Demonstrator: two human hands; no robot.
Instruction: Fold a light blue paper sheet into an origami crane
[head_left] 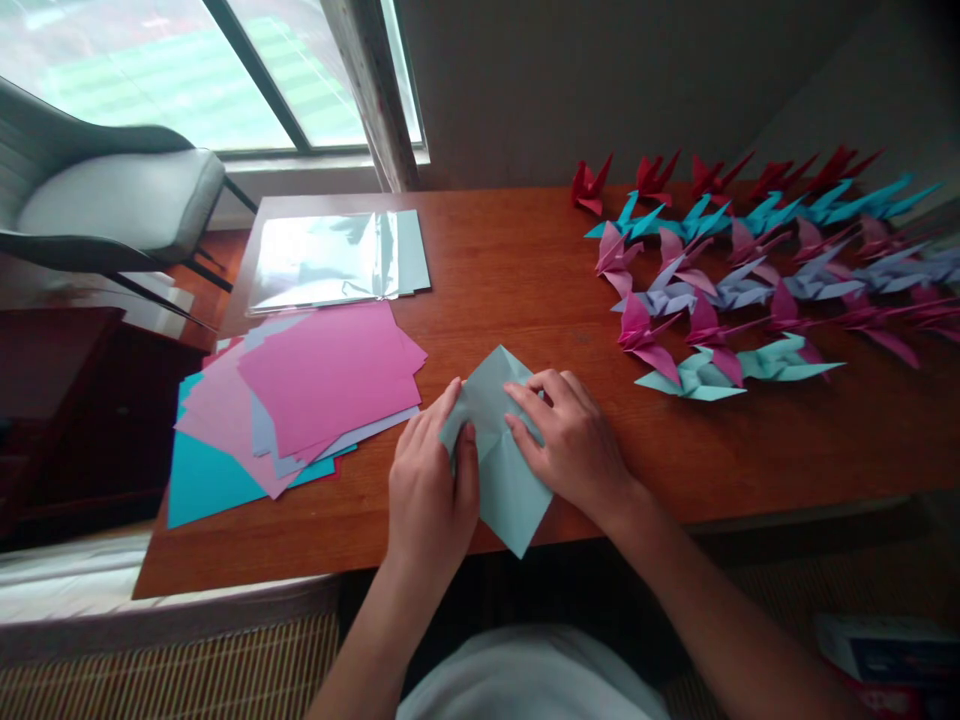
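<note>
Paper diamond [506,485], long axis near-far; left hand [427,500], right hand [574,445] apparently pressing it.

Pale blue-grey paper [504,470], partly folded, at the near edge of the table [525,260].
From my remote view, the sheet sits as a diamond. One corner points away from me and the opposite corner pokes just past the table edge. The upper part is folded into raised flaps with a crease down the middle, and the lower part lies flat. My left hand [427,490] pinches the left flap; my right hand [574,440] presses the upper right side.
</note>
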